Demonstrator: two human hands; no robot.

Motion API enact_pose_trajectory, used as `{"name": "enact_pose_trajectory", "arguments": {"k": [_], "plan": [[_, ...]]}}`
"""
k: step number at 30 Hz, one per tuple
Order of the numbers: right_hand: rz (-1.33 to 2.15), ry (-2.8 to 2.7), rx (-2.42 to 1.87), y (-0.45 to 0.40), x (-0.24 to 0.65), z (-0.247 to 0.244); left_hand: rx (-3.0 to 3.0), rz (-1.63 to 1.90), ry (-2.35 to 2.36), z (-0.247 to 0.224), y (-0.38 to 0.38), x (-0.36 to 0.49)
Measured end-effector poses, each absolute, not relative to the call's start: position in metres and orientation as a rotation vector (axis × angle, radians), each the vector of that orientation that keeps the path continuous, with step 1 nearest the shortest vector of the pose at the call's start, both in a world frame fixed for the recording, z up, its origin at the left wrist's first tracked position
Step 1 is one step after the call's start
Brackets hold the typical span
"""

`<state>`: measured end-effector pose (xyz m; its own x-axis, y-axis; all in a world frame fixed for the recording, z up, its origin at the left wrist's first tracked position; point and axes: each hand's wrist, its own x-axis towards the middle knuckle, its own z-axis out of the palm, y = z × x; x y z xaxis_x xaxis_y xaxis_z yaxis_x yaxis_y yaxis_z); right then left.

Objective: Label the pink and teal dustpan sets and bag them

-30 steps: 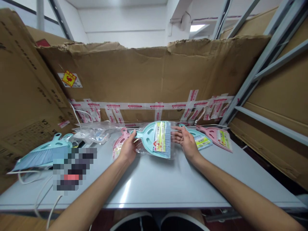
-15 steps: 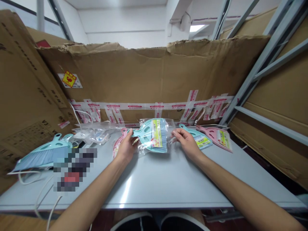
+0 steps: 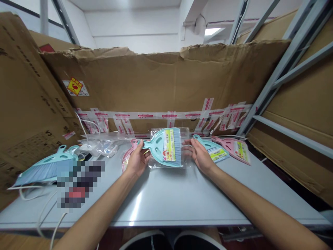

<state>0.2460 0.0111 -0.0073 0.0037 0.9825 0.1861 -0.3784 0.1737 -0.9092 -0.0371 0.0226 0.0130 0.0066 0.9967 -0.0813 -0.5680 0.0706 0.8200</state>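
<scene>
Shifting slightly near the far edge of the gray table (image 3: 182, 198), the teal hand brush (image 3: 166, 147) is sitting in slippery clear film (image 3: 185, 133): light, stiff, best held by its handle (image 3: 148, 142). Left hand (image 3: 137, 161) is gripping that handle; right hand (image 3: 200, 156) is resting open beside the film.

Stockroom: cardboard sheets (image 3: 161, 80), steel racking (image 3: 273, 71)

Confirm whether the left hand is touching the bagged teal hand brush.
Touching. The head view shows the left hand closed on the handle of the bagged teal hand brush.
</scene>
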Motion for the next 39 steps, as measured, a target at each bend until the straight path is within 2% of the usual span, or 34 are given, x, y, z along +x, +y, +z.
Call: {"name": "enact_pose_trajectory", "arguments": {"k": [6, 13, 26, 39], "plan": [[1.66, -0.914, -0.773, 0.012, 0.245, -0.01, 0.716, 1.327, 0.802, 0.015, 0.019, -0.033], [1.76, -0.85, -0.783, 0.015, 0.25, -0.011, 0.711, 1.322, 0.761, 0.014, 0.017, -0.031], [1.395, -1.057, -0.881, 0.005, 0.241, -0.004, 0.683, 1.318, 0.768, 0.016, 0.017, -0.028], [1.292, -1.09, -0.895, 0.002, 0.239, -0.007, 0.682, 1.327, 0.796, 0.019, 0.015, -0.027]]}}
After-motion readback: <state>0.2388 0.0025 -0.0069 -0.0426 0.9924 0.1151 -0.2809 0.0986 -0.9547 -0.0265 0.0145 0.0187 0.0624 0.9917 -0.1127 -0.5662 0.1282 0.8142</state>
